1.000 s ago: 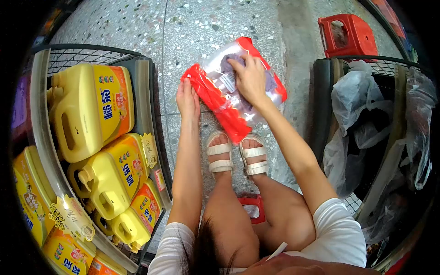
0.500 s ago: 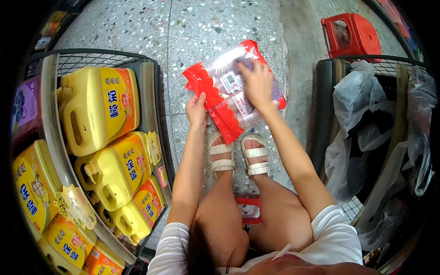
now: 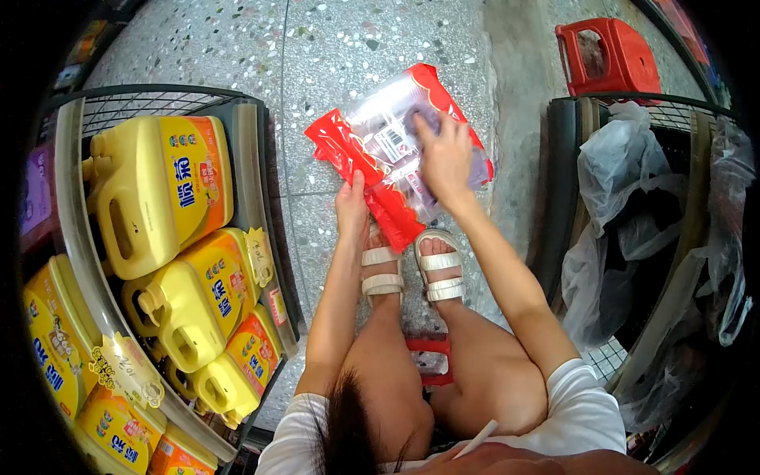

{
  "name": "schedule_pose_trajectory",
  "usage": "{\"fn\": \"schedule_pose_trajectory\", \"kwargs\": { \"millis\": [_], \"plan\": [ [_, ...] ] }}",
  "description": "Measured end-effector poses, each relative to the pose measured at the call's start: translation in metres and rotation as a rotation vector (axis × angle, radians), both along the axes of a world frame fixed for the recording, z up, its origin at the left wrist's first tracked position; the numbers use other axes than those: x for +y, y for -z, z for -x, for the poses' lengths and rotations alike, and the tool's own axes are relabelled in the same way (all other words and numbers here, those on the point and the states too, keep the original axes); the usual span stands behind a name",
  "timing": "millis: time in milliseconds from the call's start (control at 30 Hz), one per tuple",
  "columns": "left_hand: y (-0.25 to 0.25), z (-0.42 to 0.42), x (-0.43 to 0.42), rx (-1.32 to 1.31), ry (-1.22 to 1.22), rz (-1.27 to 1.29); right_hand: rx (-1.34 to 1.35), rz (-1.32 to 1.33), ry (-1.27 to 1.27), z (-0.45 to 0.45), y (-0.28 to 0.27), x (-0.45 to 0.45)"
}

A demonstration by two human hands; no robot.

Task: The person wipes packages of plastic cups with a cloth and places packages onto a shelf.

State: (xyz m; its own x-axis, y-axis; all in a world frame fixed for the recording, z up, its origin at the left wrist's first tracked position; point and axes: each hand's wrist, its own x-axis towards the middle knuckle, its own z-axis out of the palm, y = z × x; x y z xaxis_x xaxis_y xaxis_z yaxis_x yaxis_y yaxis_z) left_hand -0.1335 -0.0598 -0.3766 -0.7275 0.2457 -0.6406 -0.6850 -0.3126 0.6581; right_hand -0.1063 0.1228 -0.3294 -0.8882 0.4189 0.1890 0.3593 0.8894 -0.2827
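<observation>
a grey speckled stone floor (image 3: 380, 39) runs between two displays. on the left a wire-edged shelf (image 3: 252, 158) bears yellow jugs (image 3: 146, 229) with orange labels and a yellow price tag (image 3: 127, 370); on the right thin whitish plastic bags (image 3: 613, 170) hang at a dark rack (image 3: 558, 158), and a red stool (image 3: 613, 59) stands beyond it.

in the middle, above the person's white sandals (image 3: 443, 273), is a clear plastic package (image 3: 392, 103) with red ends, set aslant, its near red end overlapping the toe of the left sandal. a white barcode label (image 3: 396, 142) shows on its upper face. the left hand (image 3: 351, 207) pinches the near red edge, thumb on top, the other fingers mostly hidden beneath. the right hand (image 3: 448, 158) lies over the far part of the package, fingers bent, against a purplish cloth (image 3: 478, 166) on the plastic; whether they pinch the cloth or only press it, i cannot tell. a red frame (image 3: 439, 346) shows between the legs.
</observation>
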Motion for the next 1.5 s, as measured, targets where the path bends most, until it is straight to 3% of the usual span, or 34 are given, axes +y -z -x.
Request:
{"fn": "schedule_pose_trajectory", "kwargs": {
  "millis": [200,333,767,933,1067,1233,1333,1500],
  "plan": [
    [0.007,0.003,0.001,0.093,0.001,0.074,0.047,0.141,-0.3,-0.025,-0.007,-0.078],
    [0.003,0.005,-0.007,0.018,0.001,0.027,0.029,0.163,-0.365,-0.029,-0.002,-0.077],
    [0.018,0.009,-0.015,0.052,0.058,-0.002,-0.019,-0.052,0.147,-0.026,0.008,0.032],
    [0.003,-0.015,-0.023,-0.121,0.175,-0.079,0.0,-0.041,0.147,-0.025,0.003,0.031],
    [0.009,-0.034,-0.02,-0.066,0.132,-0.084,0.026,0.054,0.084,-0.034,0.0,0.013],
    [-0.007,-0.018,-0.004,-0.026,0.083,-0.026,-0.044,0.201,-0.153,-0.053,-0.017,-0.048],
    [-0.003,-0.012,-0.007,-0.009,0.167,0.037,0.047,0.231,-0.306,-0.064,-0.006,-0.079],
    [-0.006,-0.015,-0.012,0.003,0.14,-0.004,0.009,0.225,-0.189,-0.067,0.0,-0.057]
  ]
}}
